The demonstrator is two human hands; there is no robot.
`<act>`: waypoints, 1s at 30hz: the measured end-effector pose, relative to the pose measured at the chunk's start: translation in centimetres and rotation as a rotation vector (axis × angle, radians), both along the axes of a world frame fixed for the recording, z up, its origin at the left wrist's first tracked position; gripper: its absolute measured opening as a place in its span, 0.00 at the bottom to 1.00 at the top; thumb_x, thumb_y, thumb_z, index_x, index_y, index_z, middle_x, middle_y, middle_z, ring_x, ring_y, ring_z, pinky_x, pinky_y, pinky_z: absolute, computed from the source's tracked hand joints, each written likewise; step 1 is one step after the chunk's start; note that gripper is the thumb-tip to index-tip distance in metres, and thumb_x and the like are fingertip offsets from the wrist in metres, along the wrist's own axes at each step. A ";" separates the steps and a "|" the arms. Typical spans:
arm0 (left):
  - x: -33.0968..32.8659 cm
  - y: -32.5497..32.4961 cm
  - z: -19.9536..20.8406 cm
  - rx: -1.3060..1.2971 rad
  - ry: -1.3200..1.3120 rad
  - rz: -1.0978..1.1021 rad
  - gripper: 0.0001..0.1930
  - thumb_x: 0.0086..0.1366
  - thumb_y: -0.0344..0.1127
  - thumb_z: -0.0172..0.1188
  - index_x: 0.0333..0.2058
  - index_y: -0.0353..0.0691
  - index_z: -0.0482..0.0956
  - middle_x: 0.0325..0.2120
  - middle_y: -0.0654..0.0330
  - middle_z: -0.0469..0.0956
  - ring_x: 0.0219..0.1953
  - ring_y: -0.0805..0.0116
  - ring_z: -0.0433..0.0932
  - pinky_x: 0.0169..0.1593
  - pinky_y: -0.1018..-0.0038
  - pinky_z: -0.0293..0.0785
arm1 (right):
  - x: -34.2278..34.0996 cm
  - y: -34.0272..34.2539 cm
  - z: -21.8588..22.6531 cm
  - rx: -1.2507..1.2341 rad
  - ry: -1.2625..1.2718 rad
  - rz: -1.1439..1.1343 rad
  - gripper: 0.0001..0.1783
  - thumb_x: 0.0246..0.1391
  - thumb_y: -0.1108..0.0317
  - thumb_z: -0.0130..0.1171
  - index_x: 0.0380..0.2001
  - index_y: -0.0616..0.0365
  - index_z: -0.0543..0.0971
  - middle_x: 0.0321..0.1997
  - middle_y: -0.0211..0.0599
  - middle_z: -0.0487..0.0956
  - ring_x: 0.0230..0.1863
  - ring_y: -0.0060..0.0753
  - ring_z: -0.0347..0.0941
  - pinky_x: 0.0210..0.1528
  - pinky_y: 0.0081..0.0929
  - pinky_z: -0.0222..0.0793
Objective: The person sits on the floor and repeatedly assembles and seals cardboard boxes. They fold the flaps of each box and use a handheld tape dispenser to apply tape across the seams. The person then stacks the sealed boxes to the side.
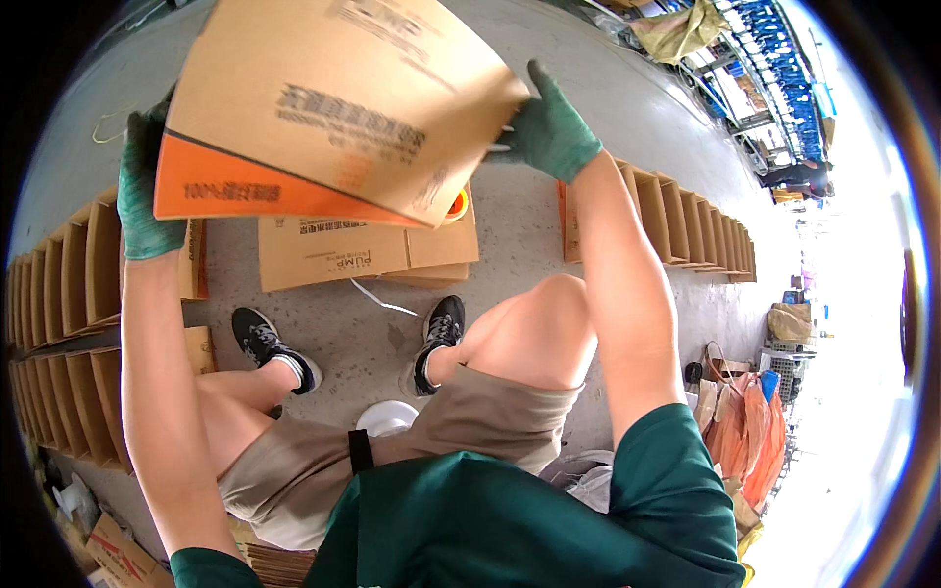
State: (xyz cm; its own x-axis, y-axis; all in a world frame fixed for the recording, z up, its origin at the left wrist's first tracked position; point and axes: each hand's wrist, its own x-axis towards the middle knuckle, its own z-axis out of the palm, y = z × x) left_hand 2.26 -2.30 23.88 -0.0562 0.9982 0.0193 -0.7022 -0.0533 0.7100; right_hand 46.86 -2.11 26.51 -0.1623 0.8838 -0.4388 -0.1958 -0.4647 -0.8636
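Note:
Raised in front of me is a cardboard box point(323, 108), brown with dark print and an orange band along its lower edge. My left hand point(152, 191), in a green glove, is closed on its left edge; the fingers are partly hidden behind the board. At the right edge, my right hand point(554, 127), gloved alike, grips the cardboard with its thumb pointing up and its fingertips slightly blurred. Below it, flat brown cardboard pieces point(333, 257) lie stacked on the floor. An orange and yellow tape roll point(458, 206) shows on them, partly covered by the held box.
Rows of open cardboard boxes point(74, 279) stand at the left, with another row point(686, 220) at the right. Orange bags point(745, 431) sit farther right. A blue-lined rack point(774, 69) rises at the far right. A white strip point(382, 297) lies between my shoes.

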 end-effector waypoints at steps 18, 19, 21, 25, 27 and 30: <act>7.7 0.8 -2.5 0.337 1.007 -0.068 0.25 0.73 0.53 0.49 0.62 0.49 0.71 0.61 0.63 0.71 0.66 0.69 0.63 0.72 0.68 0.51 | 23.0 -18.2 -20.5 -0.162 -0.218 -1.142 0.22 0.61 0.61 0.53 0.56 0.56 0.70 0.59 0.47 0.72 0.51 0.47 0.77 0.43 0.47 0.81; 7.6 1.0 -3.1 0.294 1.042 -0.093 0.25 0.74 0.54 0.48 0.63 0.49 0.71 0.62 0.63 0.70 0.67 0.69 0.61 0.72 0.67 0.49 | 23.0 -18.7 -22.6 -0.217 -0.196 -1.151 0.24 0.59 0.62 0.56 0.58 0.54 0.68 0.62 0.47 0.70 0.54 0.47 0.75 0.46 0.46 0.80; 6.6 1.4 -3.9 0.247 1.082 -0.138 0.24 0.74 0.52 0.49 0.62 0.48 0.71 0.61 0.63 0.71 0.67 0.69 0.62 0.72 0.67 0.51 | 21.5 -18.3 -25.5 -0.306 -0.205 -1.118 0.31 0.56 0.63 0.61 0.62 0.49 0.65 0.67 0.46 0.65 0.59 0.47 0.72 0.52 0.45 0.77; 7.0 1.4 -5.6 0.214 1.151 -0.248 0.22 0.74 0.49 0.50 0.61 0.47 0.72 0.59 0.64 0.72 0.65 0.70 0.64 0.70 0.68 0.54 | 20.9 -19.4 -29.3 -0.213 -1.561 -0.531 0.46 0.53 0.64 0.63 0.71 0.35 0.53 0.77 0.40 0.50 0.71 0.52 0.60 0.61 0.40 0.71; 6.2 1.0 -6.3 0.163 1.161 -0.225 0.19 0.74 0.42 0.52 0.60 0.44 0.73 0.56 0.65 0.74 0.59 0.74 0.68 0.67 0.72 0.59 | 17.8 -16.9 -27.0 -0.265 -1.523 -0.196 0.49 0.53 0.64 0.62 0.73 0.32 0.48 0.79 0.38 0.43 0.71 0.55 0.59 0.64 0.42 0.68; 6.6 0.9 -6.9 0.105 1.173 -0.256 0.18 0.73 0.38 0.54 0.58 0.42 0.74 0.52 0.66 0.76 0.55 0.75 0.71 0.64 0.75 0.64 | 17.6 -15.7 -26.1 -0.245 -1.555 0.182 0.40 0.56 0.65 0.57 0.71 0.35 0.57 0.77 0.42 0.50 0.66 0.52 0.67 0.65 0.40 0.66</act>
State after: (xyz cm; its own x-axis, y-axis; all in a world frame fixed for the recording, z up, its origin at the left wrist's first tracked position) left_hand 8.89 -1.38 16.98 0.2491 0.9684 0.0082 0.3691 -0.1027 0.9237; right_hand 64.43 -17.84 0.38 0.4715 0.7892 -0.3937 0.8427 -0.5347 -0.0626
